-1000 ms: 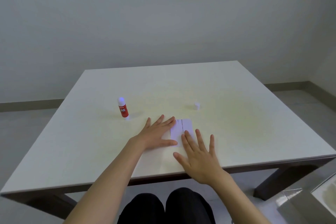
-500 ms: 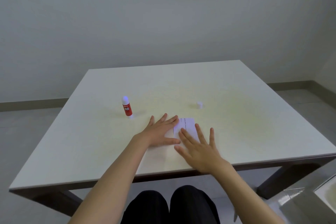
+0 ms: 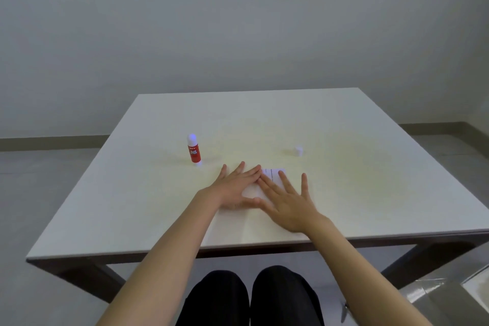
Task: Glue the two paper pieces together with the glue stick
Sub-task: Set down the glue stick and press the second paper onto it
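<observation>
Both flat hands cover most of the paper (image 3: pixel 274 176); its printed lines are too small to read.

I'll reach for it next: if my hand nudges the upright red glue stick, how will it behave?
The red glue stick stands tall on a narrow base, so a nudge near its top would probably tip it. It looks cylindrical, so it would likely roll across the smooth white table. Probably light.

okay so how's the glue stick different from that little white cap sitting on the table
The glue stick is tall with a red labelled body; the white cap is short and plain white. The glue stick stands beyond the left hand, the cap beyond the right hand. The glue stick's top is uncovered, showing a pale purplish tip; the cap lies off it, well apart. Both rest on the table, untouched.
</observation>
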The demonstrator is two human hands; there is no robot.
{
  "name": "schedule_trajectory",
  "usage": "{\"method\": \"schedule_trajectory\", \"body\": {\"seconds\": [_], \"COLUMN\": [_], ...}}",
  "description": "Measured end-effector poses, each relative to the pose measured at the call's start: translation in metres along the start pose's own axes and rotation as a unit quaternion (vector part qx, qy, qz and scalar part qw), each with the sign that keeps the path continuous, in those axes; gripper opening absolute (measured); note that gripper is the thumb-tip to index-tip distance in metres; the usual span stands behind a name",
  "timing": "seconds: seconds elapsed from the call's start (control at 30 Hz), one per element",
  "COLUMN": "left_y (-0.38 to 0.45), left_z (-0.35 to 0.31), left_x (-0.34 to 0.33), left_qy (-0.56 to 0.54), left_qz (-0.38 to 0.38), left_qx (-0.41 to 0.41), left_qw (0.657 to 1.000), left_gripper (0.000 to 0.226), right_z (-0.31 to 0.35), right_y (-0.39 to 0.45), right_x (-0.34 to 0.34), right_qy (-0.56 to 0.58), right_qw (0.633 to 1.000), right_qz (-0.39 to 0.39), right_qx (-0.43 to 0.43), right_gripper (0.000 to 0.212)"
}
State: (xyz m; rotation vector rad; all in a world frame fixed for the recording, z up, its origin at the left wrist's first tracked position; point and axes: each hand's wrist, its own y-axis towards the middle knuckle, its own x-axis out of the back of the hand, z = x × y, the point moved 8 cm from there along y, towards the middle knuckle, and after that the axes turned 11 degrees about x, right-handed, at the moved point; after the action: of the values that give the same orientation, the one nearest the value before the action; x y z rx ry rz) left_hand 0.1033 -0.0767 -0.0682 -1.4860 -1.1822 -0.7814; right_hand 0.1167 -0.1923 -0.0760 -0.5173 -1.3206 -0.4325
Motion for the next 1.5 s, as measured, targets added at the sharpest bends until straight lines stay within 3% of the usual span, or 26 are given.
{"method": "schedule_trajectory", "body": {"seconds": [0.13,0.43,0.57,0.77,0.97,1.1,1.23,1.4,1.5], "left_y": [-0.003,-0.024,-0.025,-0.025,-0.028,-0.029,-0.031,-0.032,-0.030], "left_z": [0.008,0.057,0.057,0.058,0.056,0.052,0.049,0.052,0.054], "left_x": [0.002,0.004,0.002,0.001,-0.001,0.000,0.003,0.002,0.001], "left_qy": [0.002,0.028,0.004,-0.003,-0.041,-0.052,-0.052,-0.056,-0.062], "left_qz": [0.001,0.016,0.016,0.022,0.033,0.028,0.026,0.029,0.026], "left_qx": [0.011,0.045,0.045,0.040,0.047,0.048,0.051,0.053,0.052], "left_qw": [1.000,0.998,0.999,0.999,0.997,0.997,0.997,0.997,0.996], "left_gripper": [0.091,0.091,0.099,0.098,0.099,0.100,0.096,0.098,0.099], "right_z": [0.000,0.047,0.028,0.047,0.026,0.052,0.065,0.026,0.025], "right_y": [0.009,0.027,0.004,-0.032,-0.030,-0.012,0.020,0.034,0.033], "right_x": [0.001,-0.008,-0.007,-0.008,0.002,0.001,-0.005,-0.004,-0.006], "right_qy": [-0.006,-0.013,-0.027,-0.059,-0.028,0.015,-0.003,0.011,-0.001], "right_qw": [0.999,1.000,0.999,0.998,0.999,0.998,0.999,0.999,0.999], "right_qz": [0.001,-0.006,-0.010,-0.006,-0.012,-0.063,-0.021,-0.018,-0.028], "right_qx": [-0.034,0.021,-0.017,0.035,-0.043,-0.015,0.047,-0.025,-0.021], "right_gripper": [0.073,0.090,0.083,0.104,0.080,0.097,0.082,0.076,0.081]}}
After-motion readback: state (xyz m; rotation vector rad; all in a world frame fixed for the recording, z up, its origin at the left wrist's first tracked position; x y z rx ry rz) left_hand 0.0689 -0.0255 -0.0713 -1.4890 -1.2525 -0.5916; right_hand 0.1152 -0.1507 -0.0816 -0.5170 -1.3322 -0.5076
